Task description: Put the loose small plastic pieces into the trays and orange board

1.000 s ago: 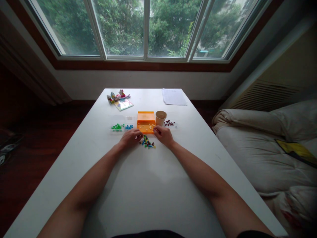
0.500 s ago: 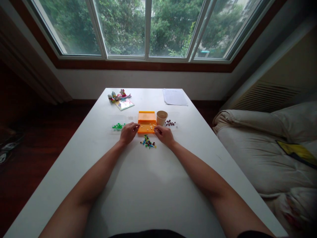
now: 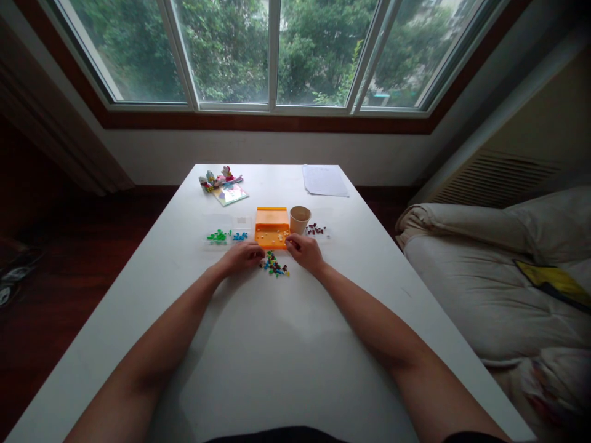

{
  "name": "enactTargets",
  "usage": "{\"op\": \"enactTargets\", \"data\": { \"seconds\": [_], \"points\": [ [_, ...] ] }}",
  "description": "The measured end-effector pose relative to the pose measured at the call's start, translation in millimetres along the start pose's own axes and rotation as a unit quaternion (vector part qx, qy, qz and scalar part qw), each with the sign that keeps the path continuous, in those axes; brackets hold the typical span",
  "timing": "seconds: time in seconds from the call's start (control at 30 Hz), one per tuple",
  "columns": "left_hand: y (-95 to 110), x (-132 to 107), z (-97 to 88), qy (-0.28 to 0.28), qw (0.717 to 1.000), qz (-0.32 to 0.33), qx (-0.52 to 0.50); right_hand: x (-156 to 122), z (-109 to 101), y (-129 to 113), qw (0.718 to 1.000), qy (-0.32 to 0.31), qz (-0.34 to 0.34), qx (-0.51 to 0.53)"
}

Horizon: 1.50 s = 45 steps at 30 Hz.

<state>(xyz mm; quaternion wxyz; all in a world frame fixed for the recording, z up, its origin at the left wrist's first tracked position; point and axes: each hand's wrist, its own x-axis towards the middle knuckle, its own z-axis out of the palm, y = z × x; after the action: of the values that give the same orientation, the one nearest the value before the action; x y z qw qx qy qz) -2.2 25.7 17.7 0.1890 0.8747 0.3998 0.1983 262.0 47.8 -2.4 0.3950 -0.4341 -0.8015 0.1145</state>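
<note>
A small pile of mixed toy building bricks (image 3: 276, 266) in green, blue, brown and yellow lies on the white table. At its left edge is my left hand (image 3: 242, 257), fingers curled and close together at the bricks; whatever is between the tips is too small to make out. Behind the pile sits an open orange box (image 3: 272, 216) with several pale little bricks (image 3: 281, 236) in its front part. My right hand (image 3: 305, 251) is at that box's front right corner, thumb and fingers pinched, their contents hidden.
Clear trays with green bricks (image 3: 218, 236) and blue bricks (image 3: 240, 236) stand to the left. A paper cup (image 3: 300, 218) and brown bricks (image 3: 316, 229) are on the right. Toy figures (image 3: 220, 178), a card (image 3: 231, 194) and paper sheets (image 3: 325, 181) lie farther back.
My left hand has moved from the orange box's left side down toward me to the mixed pile, uncovering the blue bricks. My right hand has stayed nearly in place.
</note>
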Motion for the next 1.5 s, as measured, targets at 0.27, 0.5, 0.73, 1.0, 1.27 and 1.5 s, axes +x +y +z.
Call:
{"op": "enactTargets", "data": {
  "seconds": [0.27, 0.5, 0.73, 1.0, 1.27, 1.5],
  "points": [
    [20, -1, -12.7, -0.069, 0.996, 0.026, 0.060, 0, -1, 1, 1.000, -0.004, -0.002, 0.000],
    [24, 0, -8.0, -0.046, 0.995, 0.033, 0.088, 0, -2, 0, 1.000, -0.005, -0.003, 0.005],
    [28, 1, -4.0, -0.041, 0.995, 0.052, 0.081, 0, -1, 0, 1.000, -0.005, -0.003, 0.004],
    [27, 2, -1.5, -0.045, 0.994, 0.058, 0.083, 1, -1, 0, 1.000, -0.007, -0.001, 0.000],
    [28, 4, -0.9, -0.039, 0.995, 0.049, 0.079, 1, -1, 0, 1.000, -0.011, -0.002, 0.004],
    [28, 5, -1.8, -0.005, 0.993, 0.050, 0.106, 0, -2, -2, 1.000, -0.009, -0.001, 0.007]
  ]
}}
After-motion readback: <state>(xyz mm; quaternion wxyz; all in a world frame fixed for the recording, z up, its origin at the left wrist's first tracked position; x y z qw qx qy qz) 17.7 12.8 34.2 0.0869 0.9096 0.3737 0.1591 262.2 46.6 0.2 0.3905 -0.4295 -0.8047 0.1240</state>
